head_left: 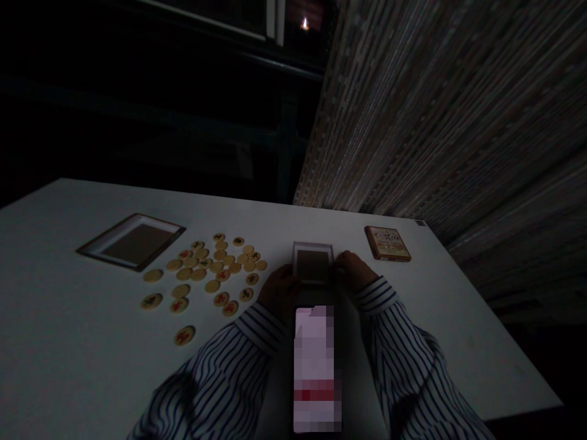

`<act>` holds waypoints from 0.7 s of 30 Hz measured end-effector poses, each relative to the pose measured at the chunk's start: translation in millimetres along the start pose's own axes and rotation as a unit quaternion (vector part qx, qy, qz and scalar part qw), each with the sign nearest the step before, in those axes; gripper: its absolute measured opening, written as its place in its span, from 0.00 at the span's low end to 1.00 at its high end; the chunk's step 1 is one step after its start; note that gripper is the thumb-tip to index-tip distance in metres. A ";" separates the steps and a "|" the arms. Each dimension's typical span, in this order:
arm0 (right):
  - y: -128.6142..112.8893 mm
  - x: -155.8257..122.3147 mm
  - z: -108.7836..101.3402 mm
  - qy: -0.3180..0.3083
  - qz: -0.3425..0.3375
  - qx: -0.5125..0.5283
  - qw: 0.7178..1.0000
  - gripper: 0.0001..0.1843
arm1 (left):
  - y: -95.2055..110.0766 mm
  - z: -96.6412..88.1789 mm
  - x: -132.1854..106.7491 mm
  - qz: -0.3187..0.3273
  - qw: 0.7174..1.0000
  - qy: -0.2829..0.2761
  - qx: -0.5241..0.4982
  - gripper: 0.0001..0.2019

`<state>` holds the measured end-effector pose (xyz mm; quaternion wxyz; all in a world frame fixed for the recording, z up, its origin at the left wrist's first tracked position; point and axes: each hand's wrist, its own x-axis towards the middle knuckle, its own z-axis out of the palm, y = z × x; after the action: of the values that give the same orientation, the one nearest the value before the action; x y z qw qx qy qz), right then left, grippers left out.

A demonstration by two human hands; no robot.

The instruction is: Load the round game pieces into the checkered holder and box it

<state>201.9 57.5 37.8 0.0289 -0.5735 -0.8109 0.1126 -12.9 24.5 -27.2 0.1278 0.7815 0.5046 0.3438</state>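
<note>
Between my two hands is a small open box tray (312, 266) with pale walls and a brownish bottom; no pieces show inside it. My left hand (277, 288) grips its left side, and my right hand (354, 271) holds the right side with bent fingers. The dim light hides much of both hands' fingers. To the left of my left hand, round wooden Chinese chess pieces (199, 274) lie loosely spread, some showing red or black characters and others blank. A lit phone (313, 366) lies below the tray, between my forearms.
A larger open tray or lid (137, 239) lies on the white table (92, 342) at the left. At the right rests a closed printed box (387, 243). A string curtain (413, 110) hangs along the table's far right edge. The background is very dark.
</note>
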 end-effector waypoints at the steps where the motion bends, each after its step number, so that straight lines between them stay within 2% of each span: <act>1: -0.7 -0.6 -0.4 0.000 0.004 -0.002 1.000 0.08 | 0.2 -0.1 -0.3 0.002 1.000 0.000 -0.001 0.10; 6: -5.0 -3.3 -3.3 -0.009 0.034 -0.018 0.999 0.08 | 1.7 -0.6 -0.4 -0.001 1.000 0.008 0.001 0.11; 13: -8.5 -3.6 -4.8 -0.015 0.047 -0.037 0.998 0.09 | -2.2 1.9 -0.1 0.000 1.000 -0.005 -0.004 0.11; 21: -11.0 -3.6 -9.6 -0.044 0.054 -0.052 0.996 0.10 | -2.1 3.1 -1.1 0.003 1.000 0.008 -0.015 0.12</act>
<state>194.7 52.0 49.7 -0.0425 -0.6120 -0.7837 0.0968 -12.5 24.9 -31.1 0.1340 0.7781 0.4984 0.3580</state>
